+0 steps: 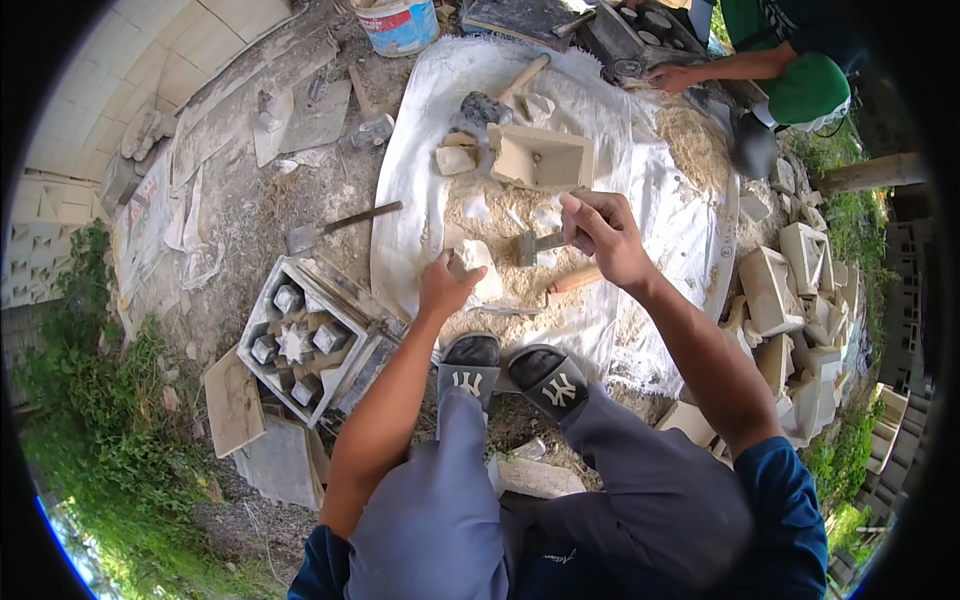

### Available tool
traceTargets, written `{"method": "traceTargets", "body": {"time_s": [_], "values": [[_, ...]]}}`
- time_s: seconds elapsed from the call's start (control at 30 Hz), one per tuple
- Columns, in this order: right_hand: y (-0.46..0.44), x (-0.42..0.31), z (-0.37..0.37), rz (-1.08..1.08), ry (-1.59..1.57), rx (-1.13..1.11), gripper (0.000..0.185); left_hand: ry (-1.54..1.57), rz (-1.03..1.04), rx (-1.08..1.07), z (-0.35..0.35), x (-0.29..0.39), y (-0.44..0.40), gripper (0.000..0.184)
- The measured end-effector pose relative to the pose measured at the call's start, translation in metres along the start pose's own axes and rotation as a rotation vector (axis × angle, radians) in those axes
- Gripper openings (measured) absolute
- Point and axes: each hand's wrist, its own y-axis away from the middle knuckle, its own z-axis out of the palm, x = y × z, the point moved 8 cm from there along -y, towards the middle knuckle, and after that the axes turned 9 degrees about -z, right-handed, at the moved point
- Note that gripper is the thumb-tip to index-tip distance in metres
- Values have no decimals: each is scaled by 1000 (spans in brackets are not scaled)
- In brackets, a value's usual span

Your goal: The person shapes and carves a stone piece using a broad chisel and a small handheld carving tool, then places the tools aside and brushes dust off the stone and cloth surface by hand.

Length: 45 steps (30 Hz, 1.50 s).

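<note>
My left hand (pixel 445 288) is closed around a pale, rough chunk of stone or concrete (pixel 483 265), low over the white sheet (pixel 410 200). In my right hand (pixel 608 238) is a small hammer (pixel 545 241), its metal head to the right of the chunk and apart from it. A tool with a wooden handle (pixel 575 280) lies below the hammer; its working end is hard to make out. Just beyond my hands sits a cream hollow block (pixel 541 160), its open side showing. Left of the block is a smaller broken lump (pixel 457 157).
A dark-headed mallet (pixel 487 108) lies at the sheet's far end. To the left are a flat-bladed tool (pixel 345 228) and a patterned mould (pixel 295 340). Cast blocks (pixel 775 290) are piled at right. Another person's hand (pixel 675 77) reaches in at the top right, near a bucket (pixel 397 25).
</note>
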Motion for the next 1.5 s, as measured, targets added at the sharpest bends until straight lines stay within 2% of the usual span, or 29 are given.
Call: {"method": "traceTargets", "body": {"time_s": [0.1, 0.17, 0.23, 0.33, 0.47, 0.53, 0.7, 0.8, 0.87, 0.97, 1.13, 1.23, 1.3, 1.37, 1.5], "values": [[0, 1, 0, 9, 3, -11, 49, 104, -45, -27, -13, 6, 4, 92], [0, 4, -1, 13, -1, -16, 49, 285, -91, -246, -12, 16, 11, 92], [0, 6, -2, -109, -163, 8, 48, 241, -85, -203, -5, 7, 4, 91], [4, 18, -3, -78, -131, 72, 49, 147, -76, -131, 0, -2, -3, 89], [5, 11, -8, -91, -207, 40, 52, 69, -11, -11, 2, 2, -2, 87], [4, -2, -12, -184, -454, 158, 54, 29, -15, -46, 4, 6, 1, 85], [5, -24, -7, -146, -420, 169, 54, -18, 18, -195, 7, 2, -2, 81], [6, -46, -2, -153, -456, 173, 52, -75, 20, -145, 8, 0, 0, 80], [0, -64, 4, -197, -490, 117, 51, -90, 12, -38, 7, 1, 0, 73], [-8, -58, 15, -206, -479, 133, 51, -15, -35, -41, 5, 7, 3, 65], [-16, -83, 34, -282, -431, 110, 52, 81, -48, -18, 6, 1, -1, 65], [-19, -77, 36, -241, -460, 146, 52, 139, -20, 17, 12, -7, -8, 63], [-15, -30, 41, -152, -462, 229, 53, 196, 2, 44, 13, -11, -11, 62], [-9, 1, 43, -178, -456, 233, 53, 181, -82, -22, 17, -18, -13, 61], [-14, 0, 48, -200, -477, 175, 53, 172, -73, -3, 13, -15, -9, 62]]}}
